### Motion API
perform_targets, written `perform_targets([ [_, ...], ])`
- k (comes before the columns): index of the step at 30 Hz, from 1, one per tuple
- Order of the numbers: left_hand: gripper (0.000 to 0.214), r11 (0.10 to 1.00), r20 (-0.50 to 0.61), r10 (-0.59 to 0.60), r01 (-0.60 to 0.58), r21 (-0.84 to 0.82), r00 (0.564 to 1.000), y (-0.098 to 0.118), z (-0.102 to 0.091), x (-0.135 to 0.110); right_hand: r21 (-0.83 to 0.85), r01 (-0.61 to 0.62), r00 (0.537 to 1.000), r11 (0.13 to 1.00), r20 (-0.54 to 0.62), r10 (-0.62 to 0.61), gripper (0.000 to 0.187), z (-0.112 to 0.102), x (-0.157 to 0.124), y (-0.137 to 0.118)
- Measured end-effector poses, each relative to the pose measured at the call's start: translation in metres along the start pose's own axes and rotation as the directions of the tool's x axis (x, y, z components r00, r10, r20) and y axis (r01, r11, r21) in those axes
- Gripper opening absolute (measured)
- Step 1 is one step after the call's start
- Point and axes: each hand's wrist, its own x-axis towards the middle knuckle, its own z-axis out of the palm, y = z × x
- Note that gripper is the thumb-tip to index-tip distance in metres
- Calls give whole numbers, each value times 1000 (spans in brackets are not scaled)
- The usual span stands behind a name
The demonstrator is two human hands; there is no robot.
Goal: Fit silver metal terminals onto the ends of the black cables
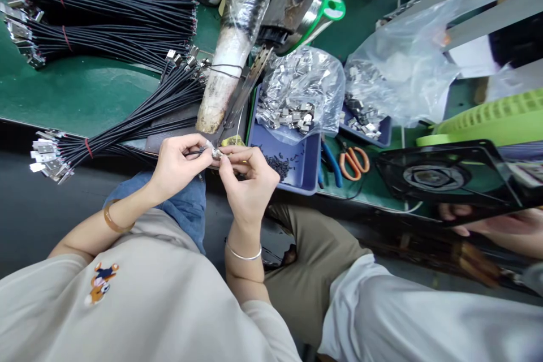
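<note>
My left hand is closed in a pinch on a thin black cable, close to its end. Facing it, my right hand pinches a small silvery metal connector at that cable end. The fingertips of both hands nearly meet, and they hide part of the connector. Left of my hands lies a bundle of black cables with metal plugs, tied with a red band. Just beyond my fingers is a soldering stand with a yellow sponge below it.
A blue tray holds black bits and a plastic bag of metal shells. Orange-handled pliers and a green solder spool lie nearby. A wrapped duct stands ahead. At right, a co-worker's hand is beside a black fan.
</note>
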Motion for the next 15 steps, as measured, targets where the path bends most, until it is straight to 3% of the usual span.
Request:
perform_targets([
  [15,16,999,65,-51,50,16,997,0,-4,-8,-141,49,999,989,9,-49,11,-6,-9,1],
])
